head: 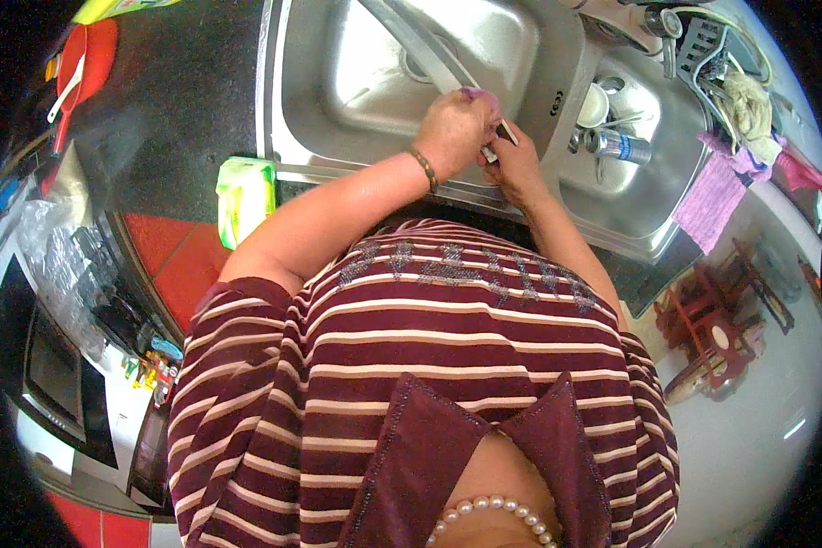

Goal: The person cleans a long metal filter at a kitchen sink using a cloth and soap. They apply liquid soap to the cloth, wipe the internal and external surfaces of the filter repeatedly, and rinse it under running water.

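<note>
A long, narrow grey-and-white strip [421,51], metal or plastic, slants across the large steel sink basin [315,89]. My left hand [452,130] is closed around it near its lower end, with a purple cloth [481,99] bunched between the fingers and the strip. Just right of that, my right hand [522,164] grips the strip's near end, close to the sink's front rim. Parts of the cloth and strip are hidden by my fingers. The strip's far end runs out of the top of the view.
The smaller basin [671,185] holds a white bowl [594,106], a can [618,146] and spoons. A faucet [663,26] and a grey rack [705,51] stand behind. One purple cloth [712,198] hangs at right. Leftward are a green packet [246,198] and a red pan [96,58].
</note>
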Tool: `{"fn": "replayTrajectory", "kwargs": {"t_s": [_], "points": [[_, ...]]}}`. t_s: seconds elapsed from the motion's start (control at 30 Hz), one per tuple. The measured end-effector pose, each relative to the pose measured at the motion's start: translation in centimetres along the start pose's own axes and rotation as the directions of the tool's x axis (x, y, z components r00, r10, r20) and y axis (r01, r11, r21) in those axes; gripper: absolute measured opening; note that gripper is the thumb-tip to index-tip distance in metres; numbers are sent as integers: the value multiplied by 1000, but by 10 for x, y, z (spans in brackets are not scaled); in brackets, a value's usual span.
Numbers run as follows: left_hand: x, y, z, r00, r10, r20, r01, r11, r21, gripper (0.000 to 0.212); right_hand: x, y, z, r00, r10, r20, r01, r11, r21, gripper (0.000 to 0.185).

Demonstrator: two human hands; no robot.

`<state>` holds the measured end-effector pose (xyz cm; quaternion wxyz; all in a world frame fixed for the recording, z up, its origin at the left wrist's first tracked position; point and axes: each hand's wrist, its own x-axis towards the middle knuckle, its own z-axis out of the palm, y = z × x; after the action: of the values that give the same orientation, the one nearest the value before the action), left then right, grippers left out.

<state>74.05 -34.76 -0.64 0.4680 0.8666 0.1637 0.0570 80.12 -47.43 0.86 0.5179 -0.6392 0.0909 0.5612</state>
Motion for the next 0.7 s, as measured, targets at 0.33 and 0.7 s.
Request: {"fn": "replayTrajectory", "kwargs": {"t_s": [0.33,0.7], "points": [[45,-70,-17,982,-173,-80,191,878,439,17,3,10,-1,998,-56,-24,54,994,-94,35],[43,-60,-17,955,-295,-19,272,855,441,8,4,12,1,992,-120,-28,116,985,-126,28]]}}
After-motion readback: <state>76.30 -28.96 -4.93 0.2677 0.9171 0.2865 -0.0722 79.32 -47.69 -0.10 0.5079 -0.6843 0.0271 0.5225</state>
